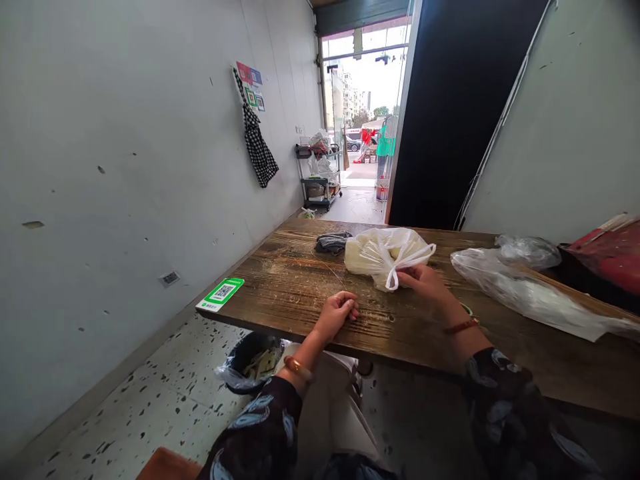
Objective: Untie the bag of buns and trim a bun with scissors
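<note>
A white, see-through plastic bag [367, 257] with something pale inside sits on the wooden table [285, 280]. Its top is gathered into a knot with loops standing up. My right hand [423, 283] is at the near right side of the bag, thumb and fingers closed on the plastic by the knot. My left hand [339, 312] rests at the table's front edge, fingers curled in, with nothing visible in them. It is apart from the bag. Just left of the bag lies a crumpled dark grey cloth [332, 243].
Clear plastic bags [525, 287] and a red package [610, 257] lie on the table's right side. A green QR code card [221, 294] is at the left corner. Below stands a lined bin [255, 363]. A loaded cart [320, 170] is near the doorway.
</note>
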The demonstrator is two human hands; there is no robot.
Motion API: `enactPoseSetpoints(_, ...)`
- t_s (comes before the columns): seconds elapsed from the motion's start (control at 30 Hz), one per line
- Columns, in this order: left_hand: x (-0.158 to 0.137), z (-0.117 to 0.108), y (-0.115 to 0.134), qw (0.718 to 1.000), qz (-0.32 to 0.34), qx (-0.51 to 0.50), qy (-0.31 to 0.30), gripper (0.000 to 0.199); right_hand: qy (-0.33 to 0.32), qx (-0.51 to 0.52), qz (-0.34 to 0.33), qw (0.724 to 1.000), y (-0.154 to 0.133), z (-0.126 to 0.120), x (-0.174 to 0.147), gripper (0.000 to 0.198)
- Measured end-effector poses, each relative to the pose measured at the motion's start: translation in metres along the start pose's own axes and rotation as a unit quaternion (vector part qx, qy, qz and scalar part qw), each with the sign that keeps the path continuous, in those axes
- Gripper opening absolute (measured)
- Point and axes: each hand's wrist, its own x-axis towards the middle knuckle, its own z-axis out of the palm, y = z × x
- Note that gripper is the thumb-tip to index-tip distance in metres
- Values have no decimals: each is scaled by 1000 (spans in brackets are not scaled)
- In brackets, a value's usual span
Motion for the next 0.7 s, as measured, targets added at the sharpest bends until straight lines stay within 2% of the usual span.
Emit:
enactPoseSetpoints(0.07, -1, 1, 3, 1000, -6, 2, -2, 30, 5, -98, -26, 995, 1, -2, 4, 28)
enactPoseSetpoints(0.17, -4, 5, 7, 1000, -12, 18, 0, 32, 54, -208, -83, 973, -3, 0, 10, 21)
enactPoseSetpoints(0.3, -6, 9, 11, 998, -26, 52, 10, 35, 52, -210, -168, 962, -10, 6, 17, 19)
enactPoseSetpoints(0.4, 2, 15, 18, 996, -26, 73, 42, 34, 47, -185, -198, 962, -5, 11, 17, 18)
enactPoseSetpoints(0.53, 32, 40, 42, 988, 56, 127, 66, 25, 61, -180, -200, 961, 7, 14, 13, 16)
enactPoseSetpoints(0.7, 71, 75, 66, 954, 165, 250, -1, 11, 41, -222, -201, 953, 5, 7, 14, 11)
